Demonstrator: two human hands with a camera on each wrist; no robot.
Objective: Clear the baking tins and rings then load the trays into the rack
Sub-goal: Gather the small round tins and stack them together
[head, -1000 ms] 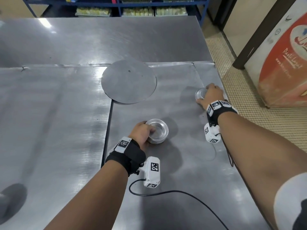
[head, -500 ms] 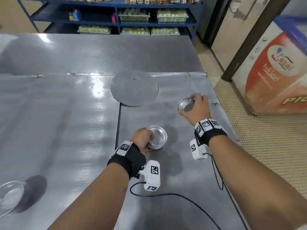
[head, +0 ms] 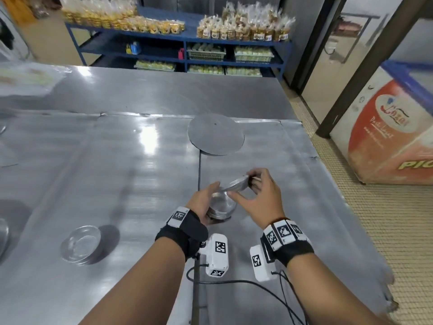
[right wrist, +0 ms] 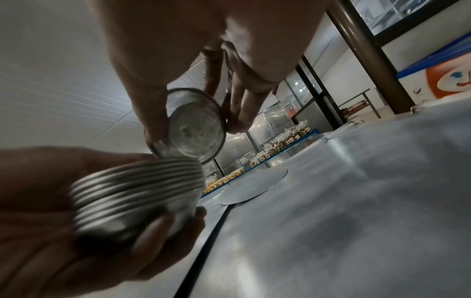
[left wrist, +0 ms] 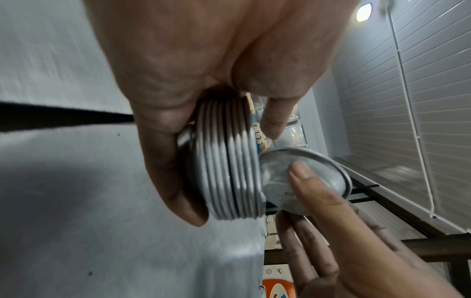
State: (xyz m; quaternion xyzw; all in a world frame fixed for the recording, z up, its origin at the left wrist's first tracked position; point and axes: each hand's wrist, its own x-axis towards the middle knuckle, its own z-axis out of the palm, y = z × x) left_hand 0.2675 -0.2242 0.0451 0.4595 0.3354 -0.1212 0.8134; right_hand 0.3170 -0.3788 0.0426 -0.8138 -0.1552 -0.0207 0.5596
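at a steel table (head: 98, 174) in a bakery storeroom, a person nests small baking tins. the left hand (head: 202, 202) is cupped around a stack (head: 220, 208) of tins, thumb on one side and fingers on the other, lifted just clear of the table, apparently so that the open top faces the incoming piece. the right hand (head: 259, 195) pinches a single tin (head: 237, 182) by its rim between thumb and fingertips, tilted, its lower edge at the lip of the stack; the tilt looks meant to let it slide in base first. in the left wrist view the stack (left wrist: 226, 161) shows many packed rims, with the tin (left wrist: 300, 179) touching its top edge. the right wrist view shows the tin (right wrist: 196, 125) poised above the stack (right wrist: 137, 189).

another tin (head: 80, 243) sits alone on the table well to the left, likely next to be gathered. a flat round disc (head: 215, 134) lies beyond the hands. no trays or rack can be made out, so the loading step seems some way off. shelves (head: 187, 43) of bagged goods line the far wall.
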